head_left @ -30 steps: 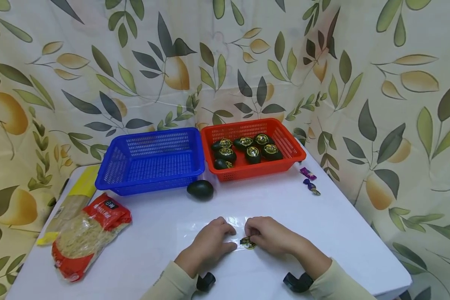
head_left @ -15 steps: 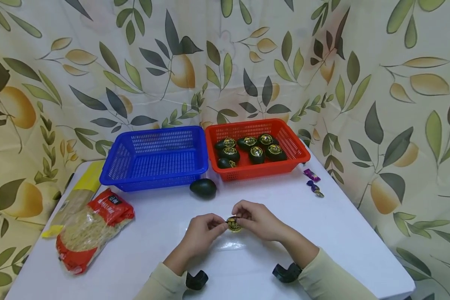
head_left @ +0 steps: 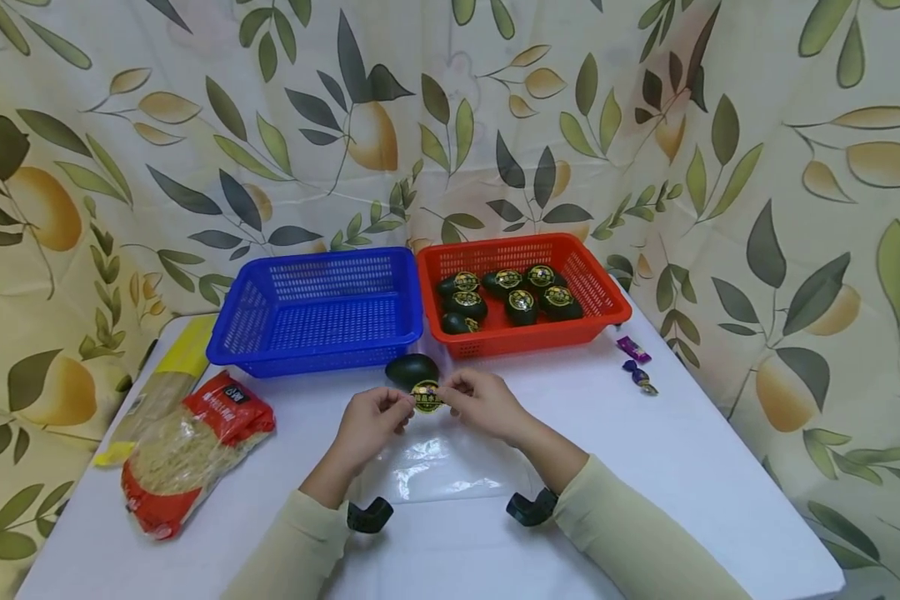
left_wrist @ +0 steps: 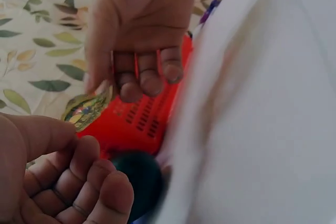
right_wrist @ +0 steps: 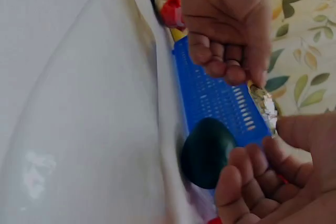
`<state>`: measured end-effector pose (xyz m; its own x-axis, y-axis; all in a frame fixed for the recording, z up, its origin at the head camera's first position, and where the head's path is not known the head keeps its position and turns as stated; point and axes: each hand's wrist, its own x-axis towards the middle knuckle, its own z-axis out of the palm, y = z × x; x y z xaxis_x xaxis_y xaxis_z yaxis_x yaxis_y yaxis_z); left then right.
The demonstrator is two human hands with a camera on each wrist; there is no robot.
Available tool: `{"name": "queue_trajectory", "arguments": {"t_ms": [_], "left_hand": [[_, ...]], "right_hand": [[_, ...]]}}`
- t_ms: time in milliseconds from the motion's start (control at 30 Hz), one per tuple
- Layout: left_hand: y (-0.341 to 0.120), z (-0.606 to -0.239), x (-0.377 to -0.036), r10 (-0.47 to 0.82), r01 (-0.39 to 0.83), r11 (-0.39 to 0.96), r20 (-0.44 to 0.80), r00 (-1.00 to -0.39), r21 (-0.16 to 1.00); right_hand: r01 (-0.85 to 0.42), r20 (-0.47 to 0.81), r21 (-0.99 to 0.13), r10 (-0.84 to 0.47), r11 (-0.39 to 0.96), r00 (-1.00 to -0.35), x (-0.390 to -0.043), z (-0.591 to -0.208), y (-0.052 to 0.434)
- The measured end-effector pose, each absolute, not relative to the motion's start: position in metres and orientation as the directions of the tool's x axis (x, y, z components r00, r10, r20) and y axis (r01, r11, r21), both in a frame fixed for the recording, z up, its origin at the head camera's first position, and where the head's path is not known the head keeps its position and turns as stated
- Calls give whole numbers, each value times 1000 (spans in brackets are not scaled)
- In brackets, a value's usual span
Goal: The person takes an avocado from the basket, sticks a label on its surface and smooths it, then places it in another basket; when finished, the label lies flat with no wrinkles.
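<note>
Left hand (head_left: pixel 371 418) and right hand (head_left: pixel 480 402) together pinch a round gold-and-black foil sticker (head_left: pixel 426 396), raised above the white table (head_left: pixel 667 475). Just behind it lies a dark green avocado (head_left: pixel 408 367). Beyond stand a blue plastic basket (head_left: pixel 318 312) and a red plastic basket (head_left: pixel 600 300) containing labelled avocados.

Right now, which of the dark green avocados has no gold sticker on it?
The lone avocado on the white table, in front of the baskets, just beyond both hands. Its skin is bare, while those in the red basket each carry a round gold label.
</note>
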<state>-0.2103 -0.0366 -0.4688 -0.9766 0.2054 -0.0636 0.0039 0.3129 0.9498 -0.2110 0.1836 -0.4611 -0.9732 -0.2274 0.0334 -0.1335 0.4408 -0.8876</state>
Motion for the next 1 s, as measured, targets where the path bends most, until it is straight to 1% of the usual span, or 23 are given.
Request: {"name": "queue_trajectory", "arguments": {"t_ms": [167,333,400,500,667,867,1000], "left_hand": [[-32,-463,-238,129,-4,393,-59,-990,919],[-21,-466,-252,-26,16,534,35,-999,845],[-17,-470,-253,-73,22,563,76,-994,826],[-13,-475,-254,-111,24,568,105,-988,823],[-12,-482,-257,-131,9,530,92,-987,848],[-17,-486,-259,-128,-26,515,47,-991,857],[-21,-485,-255,-106,-80,493,-31,-994,867]], "right_hand": [[-105,51,-870,-124,481,-991,-231,-465,174],[-71,71,-836,-21,545,-997,-249,-474,159],[-57,74,-821,7,568,-997,-253,-476,154],[-26,67,-805,47,592,-997,-256,-477,149],[-2,70,-800,91,600,-993,-260,-480,143],[6,45,-849,84,528,-995,-260,-489,144],[-23,41,-893,31,450,-999,-259,-495,150]]}}
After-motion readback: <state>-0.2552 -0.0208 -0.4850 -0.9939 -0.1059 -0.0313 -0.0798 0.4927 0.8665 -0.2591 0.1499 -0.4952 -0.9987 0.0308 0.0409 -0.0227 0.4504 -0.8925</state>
